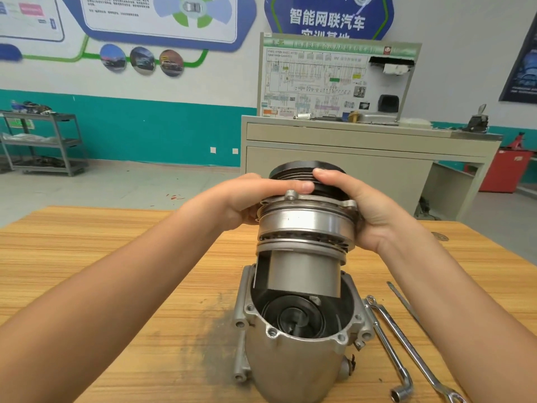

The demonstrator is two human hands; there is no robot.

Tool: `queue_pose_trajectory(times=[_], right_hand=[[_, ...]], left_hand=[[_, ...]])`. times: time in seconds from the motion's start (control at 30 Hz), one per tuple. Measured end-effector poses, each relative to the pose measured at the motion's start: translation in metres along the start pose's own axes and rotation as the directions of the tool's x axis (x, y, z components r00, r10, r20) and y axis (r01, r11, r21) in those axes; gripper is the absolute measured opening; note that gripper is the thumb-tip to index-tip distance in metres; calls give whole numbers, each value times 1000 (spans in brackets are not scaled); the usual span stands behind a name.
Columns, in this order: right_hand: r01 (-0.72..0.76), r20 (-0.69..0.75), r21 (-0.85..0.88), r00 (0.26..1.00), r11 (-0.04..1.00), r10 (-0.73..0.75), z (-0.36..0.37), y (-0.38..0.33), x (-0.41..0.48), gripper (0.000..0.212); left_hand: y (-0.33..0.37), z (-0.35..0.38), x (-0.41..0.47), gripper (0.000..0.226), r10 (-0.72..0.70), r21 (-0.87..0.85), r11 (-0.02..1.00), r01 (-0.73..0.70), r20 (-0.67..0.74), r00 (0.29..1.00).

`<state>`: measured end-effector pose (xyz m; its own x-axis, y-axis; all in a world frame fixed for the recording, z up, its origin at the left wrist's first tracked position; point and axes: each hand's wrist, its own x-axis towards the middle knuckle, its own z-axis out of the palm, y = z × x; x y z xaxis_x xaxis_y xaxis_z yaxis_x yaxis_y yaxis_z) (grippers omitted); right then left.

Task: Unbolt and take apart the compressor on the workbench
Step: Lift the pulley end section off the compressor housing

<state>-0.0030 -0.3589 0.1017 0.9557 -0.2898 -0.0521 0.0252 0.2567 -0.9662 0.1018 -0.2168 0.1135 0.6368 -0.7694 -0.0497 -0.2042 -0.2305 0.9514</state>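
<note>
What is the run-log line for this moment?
left hand: grips pulley assembly | right hand: grips pulley assembly | pulley assembly: lower end in housing mouth | wrenches: on workbench, right of housing

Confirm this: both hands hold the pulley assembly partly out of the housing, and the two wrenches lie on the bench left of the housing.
Not quite: the head view shows the two wrenches lying right of the housing, not left. The left hand and right hand do hold the pulley assembly partly out of it.
</note>
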Motion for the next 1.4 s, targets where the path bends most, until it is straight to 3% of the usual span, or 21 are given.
queue_pose_trajectory(times=[0.17, 0.37, 0.5, 0.8, 0.97, 1.13, 1.4], right_hand=[[-85, 35, -1, 996, 996, 85, 3, -11, 7, 33], [-137, 4, 0, 991, 991, 137, 9, -23, 20, 60], [-169, -9, -24, 986, 985, 169, 17, -33, 30, 59], [-262, 9, -78, 965, 962, 264, 57, -37, 54, 64], [-311, 46, -73, 948, 948, 315, 87, -22, 74, 58], [-359, 61, -106, 928, 927, 367, 117, -6, 80, 53], [-390, 38, -114, 917, 914, 396, 150, 30, 62, 56]], left_hand=[[1, -5, 7, 85, -44, -42, 998, 46, 53, 998], [8, -17, 17, 78, -64, -71, 995, 70, 78, 995], [13, -28, 19, 85, -64, -139, 988, 70, 42, 997], [11, -75, 11, 95, -37, -119, 992, 46, 76, 996], [-10, -106, 2, 125, -22, -124, 992, 31, 75, 997], [-33, -128, -12, 113, -30, -159, 987, 38, 52, 998], [-75, -140, -48, 116, -51, -195, 979, 63, 64, 997]])
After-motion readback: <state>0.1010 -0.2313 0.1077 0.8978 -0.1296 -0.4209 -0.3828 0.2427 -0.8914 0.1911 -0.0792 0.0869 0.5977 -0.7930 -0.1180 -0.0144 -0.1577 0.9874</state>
